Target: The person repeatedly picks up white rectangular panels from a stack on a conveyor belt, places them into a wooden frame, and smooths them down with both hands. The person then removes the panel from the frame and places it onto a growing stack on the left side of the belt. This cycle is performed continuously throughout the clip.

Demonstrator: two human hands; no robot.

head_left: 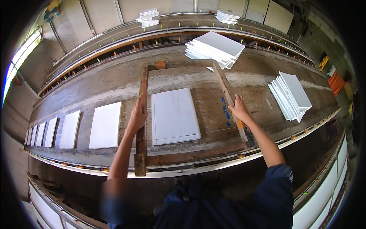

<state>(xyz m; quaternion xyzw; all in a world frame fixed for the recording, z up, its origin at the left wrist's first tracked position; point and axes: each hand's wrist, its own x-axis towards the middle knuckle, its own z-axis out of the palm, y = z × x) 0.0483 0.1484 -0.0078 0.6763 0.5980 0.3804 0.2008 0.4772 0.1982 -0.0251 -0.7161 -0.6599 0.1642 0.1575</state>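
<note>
Left hand (137, 114) lies flat, fingers extended, against the left rail of the wooden frame (143, 114); right hand (239, 108) curls around the right rail. A white tile (174, 115) lies inside the frame (unevenly centred). Best moved evenly, both rails together, clear of the tile.

Lying flat on the worktop (114, 82), inside the wooden frame (142, 126): one slab (174, 116). At nine o'clock of the frame, a row of slabs (72, 128) laid side by side. At twelve o'clock, a stack (215, 47); at three o'clock, another stack (290, 95). Left hand (137, 116) on the frame's left rail, right hand (239, 108) on its right rail.
</note>
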